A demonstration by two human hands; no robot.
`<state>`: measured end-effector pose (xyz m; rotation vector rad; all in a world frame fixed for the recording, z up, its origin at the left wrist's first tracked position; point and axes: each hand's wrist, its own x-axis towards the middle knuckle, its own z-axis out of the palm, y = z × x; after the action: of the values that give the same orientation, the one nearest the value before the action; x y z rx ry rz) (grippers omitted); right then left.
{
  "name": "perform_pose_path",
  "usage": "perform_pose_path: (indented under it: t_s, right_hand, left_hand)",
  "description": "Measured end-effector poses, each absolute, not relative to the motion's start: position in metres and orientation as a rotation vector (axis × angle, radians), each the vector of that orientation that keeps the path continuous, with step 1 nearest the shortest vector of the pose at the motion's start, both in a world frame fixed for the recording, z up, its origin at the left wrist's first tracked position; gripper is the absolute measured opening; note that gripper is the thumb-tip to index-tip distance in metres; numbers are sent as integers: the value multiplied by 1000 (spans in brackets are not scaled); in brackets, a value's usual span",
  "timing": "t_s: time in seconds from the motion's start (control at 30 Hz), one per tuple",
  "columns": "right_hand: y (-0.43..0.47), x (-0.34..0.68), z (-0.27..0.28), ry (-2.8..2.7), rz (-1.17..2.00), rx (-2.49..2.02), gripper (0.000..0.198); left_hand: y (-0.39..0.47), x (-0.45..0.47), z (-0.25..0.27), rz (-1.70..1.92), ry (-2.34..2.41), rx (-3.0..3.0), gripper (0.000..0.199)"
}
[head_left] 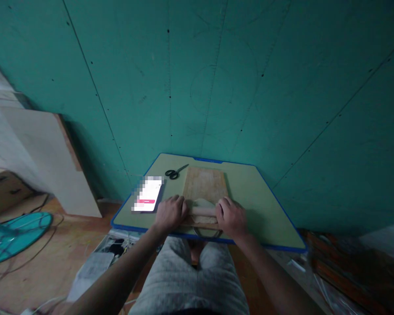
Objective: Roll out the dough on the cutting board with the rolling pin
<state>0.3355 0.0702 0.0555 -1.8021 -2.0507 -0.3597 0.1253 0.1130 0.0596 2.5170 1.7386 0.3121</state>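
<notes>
A pale wooden rolling pin (202,211) lies crosswise over the near part of a wooden cutting board (205,181). My left hand (171,213) is wrapped round its left end, and my right hand (231,217) grips the right end. Under the pin is a flat, pale piece of dough (203,203), showing on both the far and near sides of it. The board rests on a small table (249,188) with a blue rim, its near end close to the table's front edge. A curved handle shows below the board's near end.
Black-handled scissors (173,174) lie left of the board's far end. A lit phone or tablet (150,194), partly blurred out, is left of my left hand. A green wall (213,78) stands behind the table. A pale panel (49,153) leans at the left, near a turquoise round base (29,229).
</notes>
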Motion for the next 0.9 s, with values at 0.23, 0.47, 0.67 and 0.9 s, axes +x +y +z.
perform_pose_path:
  t_s: [0.23,0.47,0.67,0.9]
  right_hand:
    - [84,338,57,-2017,-287,-1910,29]
    - [106,335,74,-1996,-107,-2211,34]
    - [123,335,80,-1963,45,-2314,41]
    - [148,340,84,-1968,316,-2403,40]
  left_hand:
    - [122,131,65,286,1852,2458,36]
    - [139,139,76,186,1925,2364,49]
    - [159,143,80,172,1919,2276,55]
    - [188,148,80,-8,1877,2247,60]
